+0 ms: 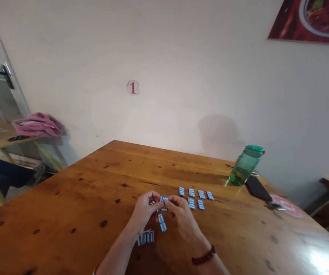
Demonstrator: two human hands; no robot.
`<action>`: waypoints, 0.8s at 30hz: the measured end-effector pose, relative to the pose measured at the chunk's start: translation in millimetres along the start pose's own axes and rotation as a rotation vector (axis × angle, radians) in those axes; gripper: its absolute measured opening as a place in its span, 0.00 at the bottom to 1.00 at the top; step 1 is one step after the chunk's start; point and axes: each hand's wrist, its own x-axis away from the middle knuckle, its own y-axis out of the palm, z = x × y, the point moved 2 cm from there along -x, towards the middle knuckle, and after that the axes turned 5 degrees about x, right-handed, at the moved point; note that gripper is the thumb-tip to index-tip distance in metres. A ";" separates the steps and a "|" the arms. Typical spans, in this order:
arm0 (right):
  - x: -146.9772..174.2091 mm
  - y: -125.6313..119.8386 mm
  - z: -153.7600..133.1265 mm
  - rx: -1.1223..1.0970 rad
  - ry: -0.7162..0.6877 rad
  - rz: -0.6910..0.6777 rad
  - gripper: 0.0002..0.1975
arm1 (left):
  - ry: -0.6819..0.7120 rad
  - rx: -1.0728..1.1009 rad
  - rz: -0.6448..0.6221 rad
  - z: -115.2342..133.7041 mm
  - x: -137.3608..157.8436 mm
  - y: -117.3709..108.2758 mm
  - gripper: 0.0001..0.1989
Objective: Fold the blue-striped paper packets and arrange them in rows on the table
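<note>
Over the wooden table, my left hand (147, 205) and my right hand (179, 212) meet, fingers pinched on a small blue-and-white card (164, 198). My fingers cover part of it, and more blue-and-white pieces show between the hands. Just below them lies a loose blue-and-white strip (162, 222). By my left wrist is an overlapping pile of similar cards (146, 237). Beyond my right hand, several small blue-and-white stacks (191, 192) lie in two rows. A dark red bead bracelet (204, 256) circles my right wrist.
A green bottle (246, 165) stands at the table's right, beside a black phone (258, 188). Keys (273, 205) lie on a pink round fan-like disc (287, 206). The wall borders the table's far edge. At left, a pink cloth bag (38, 125) rests on another table; a person's leg shows below.
</note>
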 end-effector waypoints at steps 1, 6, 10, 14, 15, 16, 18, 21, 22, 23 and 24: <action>0.3 -2.4 -0.5 0.002 -0.010 0.020 0.11 | 0.001 0.008 0.016 1.7 -0.2 -2.0 0.13; -0.8 -24.8 5.3 -0.029 -0.033 0.167 0.12 | 0.183 -0.043 0.337 10.1 -6.7 -30.3 0.10; -1.5 -40.3 11.1 -0.184 0.025 0.251 0.13 | 0.339 -0.318 0.449 9.2 -14.1 -46.2 0.02; -0.2 -42.9 5.9 -0.276 0.029 0.261 0.13 | 0.305 -0.502 0.315 7.8 -15.7 -42.7 0.05; 0.2 -42.5 4.2 -0.285 0.027 0.261 0.13 | 0.292 -0.536 0.268 8.8 -14.9 -40.1 0.06; 0.4 -42.0 2.9 -0.291 0.029 0.256 0.13 | 0.282 -0.584 0.212 10.3 -14.0 -36.8 0.07; 0.2 -41.3 2.0 -0.312 0.044 0.240 0.13 | 0.284 -0.814 0.053 13.8 -12.4 -28.1 0.09; -1.2 -42.3 4.1 -0.384 0.088 0.224 0.13 | 0.332 -1.359 -0.246 15.4 -12.3 -14.5 0.13; -1.7 -43.0 5.1 -0.407 0.100 0.226 0.14 | 0.344 -1.483 -0.313 15.0 -13.2 -11.6 0.14; -2.1 -43.7 5.9 -0.426 0.110 0.228 0.14 | 0.351 -1.544 -0.348 14.5 -14.7 -9.6 0.14; -2.6 -44.3 6.6 -0.441 0.117 0.226 0.14 | 0.352 -1.567 -0.365 13.8 -16.4 -8.3 0.13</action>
